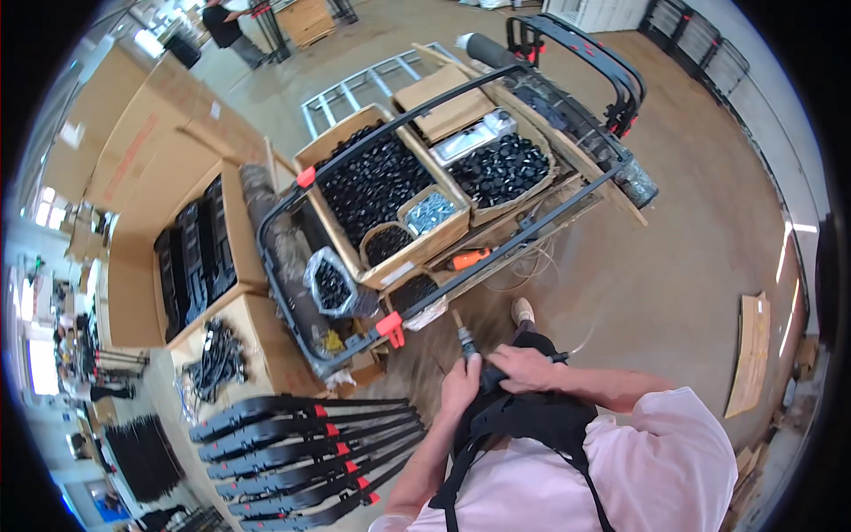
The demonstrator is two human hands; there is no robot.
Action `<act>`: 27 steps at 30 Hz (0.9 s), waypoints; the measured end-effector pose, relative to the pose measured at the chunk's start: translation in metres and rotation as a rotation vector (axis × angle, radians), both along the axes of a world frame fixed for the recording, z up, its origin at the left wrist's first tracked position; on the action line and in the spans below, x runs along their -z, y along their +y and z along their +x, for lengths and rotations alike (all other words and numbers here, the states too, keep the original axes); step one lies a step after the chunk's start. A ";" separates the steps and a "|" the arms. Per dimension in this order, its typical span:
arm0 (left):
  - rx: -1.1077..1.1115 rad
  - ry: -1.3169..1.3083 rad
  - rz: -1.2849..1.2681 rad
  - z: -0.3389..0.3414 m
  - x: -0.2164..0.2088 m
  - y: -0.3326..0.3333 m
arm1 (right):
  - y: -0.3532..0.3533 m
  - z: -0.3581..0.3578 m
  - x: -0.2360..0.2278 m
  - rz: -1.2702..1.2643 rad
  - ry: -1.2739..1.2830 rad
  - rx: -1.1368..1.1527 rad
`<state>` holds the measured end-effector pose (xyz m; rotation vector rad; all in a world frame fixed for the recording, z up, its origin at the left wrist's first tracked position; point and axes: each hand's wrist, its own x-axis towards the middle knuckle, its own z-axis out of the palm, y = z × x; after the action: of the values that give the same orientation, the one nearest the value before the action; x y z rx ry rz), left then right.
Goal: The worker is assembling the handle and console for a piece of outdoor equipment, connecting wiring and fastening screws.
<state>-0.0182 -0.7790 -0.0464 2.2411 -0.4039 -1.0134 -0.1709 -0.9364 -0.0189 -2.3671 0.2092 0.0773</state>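
Close to my body I hold a dark power drill (467,341), its long thin bit pointing away from me. My left hand (459,383) is closed around the front part, just behind the chuck. Further back, my right hand (525,367) is closed on the drill's body; the grip under its fingers is mostly hidden. Ahead of the bit, a black tubular frame (425,309) with red clips (390,329) lies across the bench, apart from the drill.
Inside the frame stand cartons (414,253) of black plastic parts and a small box of silver screws (431,213). An orange-bodied tool (471,258) lies below them. Black curved bars (266,457) are lined up at the left. A person (232,31) stands far off.
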 end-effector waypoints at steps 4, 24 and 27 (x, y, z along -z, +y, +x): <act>0.378 -0.247 -0.460 0.027 -0.083 -0.115 | -0.089 -0.040 -0.009 -0.052 0.173 0.430; 0.388 -0.681 0.156 0.133 0.042 -0.482 | -0.412 -0.028 0.052 0.098 0.523 0.287; 0.138 -0.282 -0.112 0.154 0.007 -0.497 | -0.443 -0.003 -0.062 0.373 0.460 -0.024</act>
<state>0.1353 -1.2765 -0.0534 2.2833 -0.7279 -0.7208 -0.1735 -1.3795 0.0431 -1.9508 0.3521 0.6212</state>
